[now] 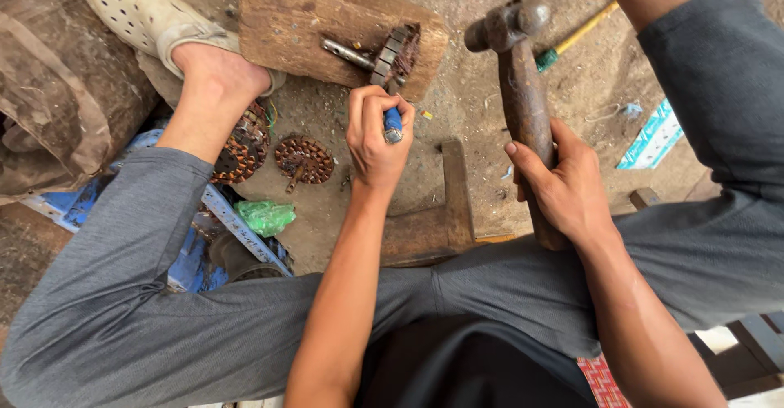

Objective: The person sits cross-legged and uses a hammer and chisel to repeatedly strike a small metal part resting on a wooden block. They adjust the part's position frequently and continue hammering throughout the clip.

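Right hand (pixel 563 183) grasping hammer (pixel 518 89), left hand (pixel 377 134) clenched on blue-handled chisel (pixel 393 124) just below rotor (pixel 392 55) on wood block (pixel 327 20): glancing strike likely hits knuckles.

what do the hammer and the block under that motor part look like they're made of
The hammer in the right hand: head looks like dark, rust-pitted metal; the handle is brown and rough, rusted metal or worn wood, unclear. The block looks like raw, weathered wood, with visible grain and a gouged, stained top.
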`<state>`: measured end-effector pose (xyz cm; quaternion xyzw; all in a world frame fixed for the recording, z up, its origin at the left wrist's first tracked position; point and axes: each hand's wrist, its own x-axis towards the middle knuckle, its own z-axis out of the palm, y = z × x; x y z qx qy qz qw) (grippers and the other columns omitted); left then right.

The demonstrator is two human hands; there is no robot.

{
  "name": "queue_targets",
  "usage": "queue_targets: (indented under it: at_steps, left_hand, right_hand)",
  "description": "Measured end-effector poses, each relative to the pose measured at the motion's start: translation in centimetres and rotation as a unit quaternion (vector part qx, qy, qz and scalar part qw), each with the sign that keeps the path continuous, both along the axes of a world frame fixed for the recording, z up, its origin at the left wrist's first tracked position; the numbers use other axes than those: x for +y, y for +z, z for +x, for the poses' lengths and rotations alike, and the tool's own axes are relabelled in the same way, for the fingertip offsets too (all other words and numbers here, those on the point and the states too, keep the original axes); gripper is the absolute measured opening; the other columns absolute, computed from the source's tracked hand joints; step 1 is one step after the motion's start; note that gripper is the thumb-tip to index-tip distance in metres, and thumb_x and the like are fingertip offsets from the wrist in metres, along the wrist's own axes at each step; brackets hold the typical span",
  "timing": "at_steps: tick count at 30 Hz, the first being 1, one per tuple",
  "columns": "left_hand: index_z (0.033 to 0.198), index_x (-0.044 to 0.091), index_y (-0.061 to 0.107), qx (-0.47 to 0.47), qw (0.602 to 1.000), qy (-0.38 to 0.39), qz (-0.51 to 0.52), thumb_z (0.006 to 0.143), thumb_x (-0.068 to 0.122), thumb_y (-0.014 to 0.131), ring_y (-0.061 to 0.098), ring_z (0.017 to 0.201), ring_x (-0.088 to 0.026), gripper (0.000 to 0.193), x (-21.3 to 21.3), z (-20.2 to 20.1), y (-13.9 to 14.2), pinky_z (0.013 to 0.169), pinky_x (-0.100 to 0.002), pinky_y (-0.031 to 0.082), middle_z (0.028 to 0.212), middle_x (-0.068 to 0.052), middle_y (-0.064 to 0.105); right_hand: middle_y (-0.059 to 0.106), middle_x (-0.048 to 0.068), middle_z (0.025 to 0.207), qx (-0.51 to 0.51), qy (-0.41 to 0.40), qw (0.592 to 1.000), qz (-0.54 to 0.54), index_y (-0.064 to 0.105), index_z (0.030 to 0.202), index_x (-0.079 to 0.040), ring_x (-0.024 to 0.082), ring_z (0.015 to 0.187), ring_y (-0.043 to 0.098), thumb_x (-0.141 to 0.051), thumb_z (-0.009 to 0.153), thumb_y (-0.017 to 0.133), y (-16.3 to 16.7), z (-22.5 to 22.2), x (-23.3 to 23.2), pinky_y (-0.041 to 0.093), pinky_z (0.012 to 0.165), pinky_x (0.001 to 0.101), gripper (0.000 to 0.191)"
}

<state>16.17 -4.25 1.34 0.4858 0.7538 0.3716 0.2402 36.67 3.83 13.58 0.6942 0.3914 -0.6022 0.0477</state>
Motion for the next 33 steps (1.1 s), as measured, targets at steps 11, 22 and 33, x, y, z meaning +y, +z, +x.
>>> queue_targets:
  at_steps: [11, 22, 33]
  left_hand:
    - [0.086, 0.004, 0.05, 0.118, 0.991, -0.056, 0.034, 0.076, -0.008, 0.061, 0.061, 0.122, -0.045, 0.019, 1.6, 0.4, -2.9, 0.108, -0.057, 0.052, 0.126, -0.026, 0.059]
    - [0.127, -0.001, 0.055, 0.045, 0.995, 0.015, -0.088, 0.086, -0.006, 0.056, 0.064, 0.122, -0.045, 0.041, 1.7, 2.6, -4.6, 0.108, -0.056, 0.053, 0.133, -0.027, 0.063]
    - [0.141, -0.003, 0.053, 0.068, 0.997, 0.003, -0.021, 0.101, 0.016, 0.053, 0.057, 0.136, -0.046, 0.044, 0.5, 2.7, -5.4, 0.117, -0.058, 0.043, 0.147, -0.027, 0.056]
  right_hand:
    - [0.065, 0.009, 0.068, -0.03, 0.043, 0.998, 0.019, 0.062, 0.12, -0.002, 0.015, 0.054, 0.064, -0.028, 0.096, 0.069, 0.7, 0.2, -0.1, 0.051, 0.051, 0.0331, 0.036]
    - [0.066, 0.016, 0.063, 0.039, 0.242, 0.952, 0.182, 0.059, 0.123, -0.002, 0.029, 0.058, 0.071, -0.037, 0.092, 0.07, 0.6, 4.1, -2.8, 0.055, 0.059, 0.0434, 0.048]
    - [0.07, 0.018, 0.076, 0.07, 0.379, 0.867, 0.316, 0.055, 0.129, -0.007, 0.036, 0.064, 0.07, -0.043, 0.095, 0.066, 1.8, 3.4, -2.4, 0.056, 0.06, 0.0449, 0.05]
